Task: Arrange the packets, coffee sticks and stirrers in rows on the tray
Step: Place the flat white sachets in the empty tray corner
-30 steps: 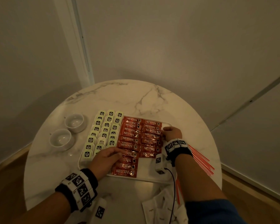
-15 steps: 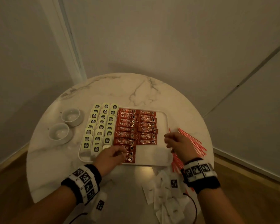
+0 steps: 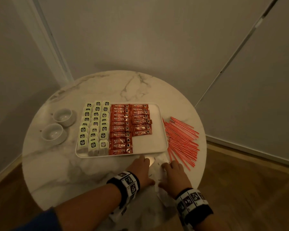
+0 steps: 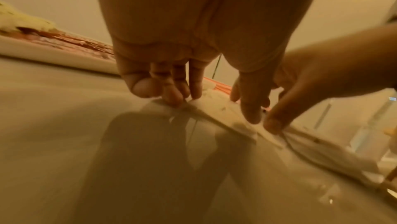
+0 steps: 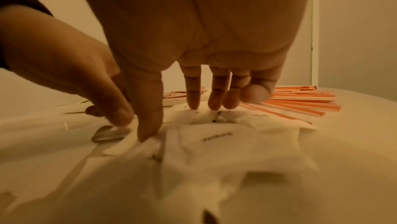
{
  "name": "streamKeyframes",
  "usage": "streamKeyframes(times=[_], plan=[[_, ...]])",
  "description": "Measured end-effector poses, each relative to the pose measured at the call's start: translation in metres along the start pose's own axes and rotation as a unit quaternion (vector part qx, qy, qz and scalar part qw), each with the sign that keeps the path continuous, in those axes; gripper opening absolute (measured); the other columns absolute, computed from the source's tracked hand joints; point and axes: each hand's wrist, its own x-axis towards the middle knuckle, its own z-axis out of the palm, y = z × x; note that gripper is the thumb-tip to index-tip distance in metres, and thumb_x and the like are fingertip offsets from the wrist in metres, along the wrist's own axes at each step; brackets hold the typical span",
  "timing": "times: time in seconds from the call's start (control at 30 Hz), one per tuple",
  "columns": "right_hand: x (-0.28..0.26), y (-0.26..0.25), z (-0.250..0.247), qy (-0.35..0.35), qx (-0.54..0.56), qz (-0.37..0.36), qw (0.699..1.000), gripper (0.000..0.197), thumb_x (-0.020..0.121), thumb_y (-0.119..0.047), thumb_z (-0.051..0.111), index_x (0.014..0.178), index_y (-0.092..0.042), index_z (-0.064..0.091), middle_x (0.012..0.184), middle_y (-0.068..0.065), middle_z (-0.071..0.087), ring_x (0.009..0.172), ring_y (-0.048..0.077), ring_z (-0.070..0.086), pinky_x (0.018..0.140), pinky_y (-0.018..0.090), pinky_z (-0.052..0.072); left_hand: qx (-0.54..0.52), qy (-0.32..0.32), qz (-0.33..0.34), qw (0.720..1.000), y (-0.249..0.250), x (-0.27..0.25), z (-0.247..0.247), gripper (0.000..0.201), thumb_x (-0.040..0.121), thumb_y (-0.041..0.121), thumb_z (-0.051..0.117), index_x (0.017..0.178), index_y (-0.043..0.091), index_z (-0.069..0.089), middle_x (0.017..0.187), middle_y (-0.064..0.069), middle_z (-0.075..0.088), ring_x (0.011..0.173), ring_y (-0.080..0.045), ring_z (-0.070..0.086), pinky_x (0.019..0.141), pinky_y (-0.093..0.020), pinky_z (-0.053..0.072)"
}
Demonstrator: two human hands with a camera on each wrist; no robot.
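Observation:
A white tray (image 3: 149, 144) holds three rows of green-labelled tea packets (image 3: 94, 129) and two rows of red coffee sticks (image 3: 122, 129); its near right part is bare. Red stirrers (image 3: 182, 140) lie fanned on the table right of the tray. A loose pile of white packets (image 3: 158, 165) lies in front of the tray. My left hand (image 3: 144, 162) and right hand (image 3: 169, 165) both rest on this pile with fingers pointing down. In the wrist views the left hand's fingertips (image 4: 178, 102) touch the pile's edge, and the right hand's fingertips (image 5: 193, 105) press its top.
Two white cups (image 3: 63, 116) (image 3: 53, 133) stand left of the tray. The round marble table (image 3: 70, 172) sits in a corner between walls, with wood floor below. Its edge runs close behind the white packets.
My left hand left the coffee sticks on the tray and moved right to the white packets. My right hand came back from beside the stirrers to the same pile.

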Motion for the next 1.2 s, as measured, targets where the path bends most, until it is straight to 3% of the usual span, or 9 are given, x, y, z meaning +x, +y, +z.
streamKeyframes(times=[0.23, 0.3, 0.4, 0.5, 0.63, 0.73, 0.87, 0.97, 1.2], plan=[[0.009, -0.007, 0.0, -0.031, 0.01, -0.001, 0.999, 0.04, 0.081, -0.037, 0.068, 0.116, -0.023, 0.054, 0.118, -0.002, 0.046, 0.111, 0.02, 0.041, 0.094, 0.03, 0.041, -0.079, -0.007, -0.02, 0.997, -0.002, 0.001, -0.008, 0.031, 0.086, 0.032, 0.06, 0.112, 0.017, 0.05, 0.123, -0.005, 0.054, 0.109, -0.024, 0.053, 0.089, -0.033, 0.043], [0.013, -0.007, -0.006, -0.029, 0.08, -0.003, 0.996, 0.024, 0.082, -0.028, 0.068, 0.103, -0.024, 0.056, 0.105, -0.004, 0.053, 0.1, 0.017, 0.049, 0.088, 0.028, 0.045, -0.113, -0.01, -0.029, 0.993, -0.01, -0.002, -0.015, 0.016, 0.088, 0.03, 0.057, 0.1, 0.021, 0.051, 0.111, -0.004, 0.059, 0.097, -0.021, 0.055, 0.081, -0.03, 0.043], [0.02, -0.004, -0.021, -0.045, 0.184, -0.023, 0.982, 0.014, 0.083, -0.022, 0.067, 0.089, -0.022, 0.054, 0.088, -0.007, 0.057, 0.081, 0.012, 0.052, 0.075, 0.027, 0.047, -0.163, -0.002, -0.045, 0.986, -0.029, -0.009, -0.028, 0.019, 0.083, 0.027, 0.065, 0.101, 0.026, 0.058, 0.107, 0.001, 0.06, 0.097, -0.018, 0.056, 0.088, -0.031, 0.047], [0.035, -0.004, -0.041, -0.04, 0.266, -0.033, 0.963, 0.012, 0.087, -0.018, 0.066, 0.097, -0.022, 0.06, 0.093, -0.006, 0.061, 0.078, 0.008, 0.055, 0.071, 0.022, 0.049, -0.237, 0.02, -0.064, 0.969, -0.046, -0.014, -0.042, 0.036, 0.083, 0.023, 0.069, 0.118, 0.022, 0.061, 0.111, 0.003, 0.061, 0.1, -0.014, 0.057, 0.089, -0.029, 0.048], [0.076, -0.023, -0.058, 0.023, 0.333, -0.002, 0.943, 0.016, 0.093, -0.011, 0.056, 0.1, -0.024, 0.062, 0.099, -0.002, 0.064, 0.081, 0.008, 0.06, 0.066, 0.017, 0.048, -0.299, 0.076, -0.073, 0.948, -0.061, -0.022, -0.061, 0.011, 0.086, 0.015, 0.067, 0.096, 0.02, 0.065, 0.09, 0.005, 0.064, 0.084, -0.01, 0.06, 0.073, -0.023, 0.049], [0.107, -0.043, -0.06, 0.042, 0.36, 0.028, 0.932, 0.02, 0.092, -0.01, 0.056, 0.1, -0.026, 0.065, 0.099, -0.001, 0.065, 0.087, 0.015, 0.062, 0.072, 0.023, 0.051, -0.317, 0.095, -0.093, 0.939, -0.069, -0.029, -0.069, 0.012, 0.083, 0.014, 0.07, 0.095, 0.013, 0.069, 0.093, -0.006, 0.069, 0.087, -0.019, 0.065, 0.085, -0.038, 0.054], [0.135, -0.062, -0.048, 0.023, 0.33, 0.059, 0.942, 0.024, 0.091, -0.007, 0.054, 0.103, -0.023, 0.067, 0.102, 0.0, 0.064, 0.09, 0.018, 0.062, 0.076, 0.027, 0.053, -0.394, 0.089, -0.105, 0.909, -0.075, -0.037, -0.07, 0.013, 0.083, 0.007, 0.069, 0.091, 0.017, 0.069, 0.09, -0.003, 0.071, 0.083, -0.017, 0.067, 0.073, -0.031, 0.055], [0.142, -0.068, -0.036, 0.027, 0.327, 0.08, 0.941, 0.024, 0.086, -0.004, 0.061, 0.102, -0.022, 0.057, 0.1, 0.0, 0.061, 0.094, 0.021, 0.062, 0.086, 0.036, 0.055, -0.436, 0.074, -0.113, 0.89, -0.079, -0.042, -0.07, 0.019, 0.082, 0.003, 0.068, 0.098, 0.013, 0.069, 0.094, -0.007, 0.072, 0.085, -0.022, 0.07, 0.076, -0.037, 0.059], [0.145, -0.073, -0.026, 0.047, 0.309, 0.071, 0.947, 0.035, 0.08, -0.008, 0.07, 0.109, -0.013, 0.051, 0.096, -0.001, 0.058, 0.087, 0.016, 0.054, 0.078, 0.026, 0.045, -0.406, 0.063, -0.1, 0.906, -0.082, -0.043, -0.07, 0.017, 0.085, 0.003, 0.066, 0.091, 0.019, 0.064, 0.093, -0.004, 0.069, 0.083, -0.017, 0.068, 0.065, -0.025, 0.057]])
